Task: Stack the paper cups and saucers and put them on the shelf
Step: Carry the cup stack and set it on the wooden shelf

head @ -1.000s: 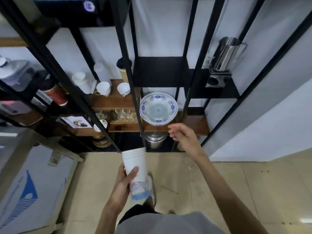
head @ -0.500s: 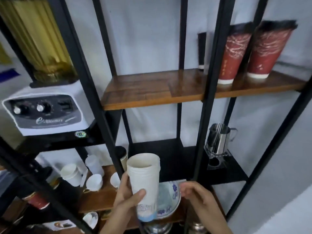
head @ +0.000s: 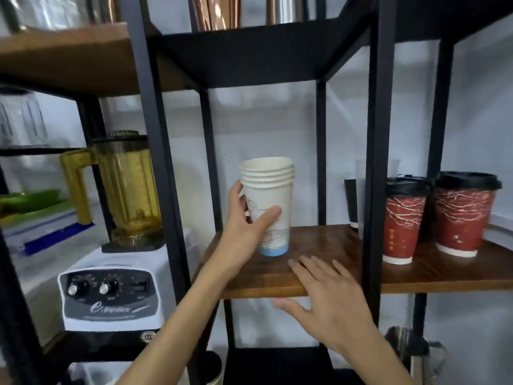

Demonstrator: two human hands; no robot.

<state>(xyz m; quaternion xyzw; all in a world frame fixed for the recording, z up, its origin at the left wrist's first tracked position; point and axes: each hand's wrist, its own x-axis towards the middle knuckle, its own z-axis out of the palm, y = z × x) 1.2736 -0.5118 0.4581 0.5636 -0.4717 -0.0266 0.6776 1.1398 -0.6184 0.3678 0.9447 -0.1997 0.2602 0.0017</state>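
The left hand [head: 247, 226] is reaching up from the lower left, forearm angled toward the wooden shelf [head: 327, 254], and its fingers are wrapping around the stack of paper cups [head: 268, 201]: the thumb is crossing the front of the stack while the other fingers are curling round the far left side. The stack is standing upright with its blue-banded base on or just at the shelf board; contact is hard to tell. Four or five rolled rims are showing nested at the top, and the inside of the top cup is not visible.

The right hand [head: 324, 298] is lying palm down at the front edge of the same shelf, just in front of the stack and apart from it. Its fingers are spreading wide and flat over the board, holding nothing, with the thumb hanging below the edge.

Further right on the shelf, beyond a black post [head: 372, 162], two red cups with black lids [head: 433, 215] are standing side by side; the lids are hiding their contents. To the left, on a lower level, a blender [head: 111, 290] is carrying a yellow jug [head: 125, 184] that is looking empty.
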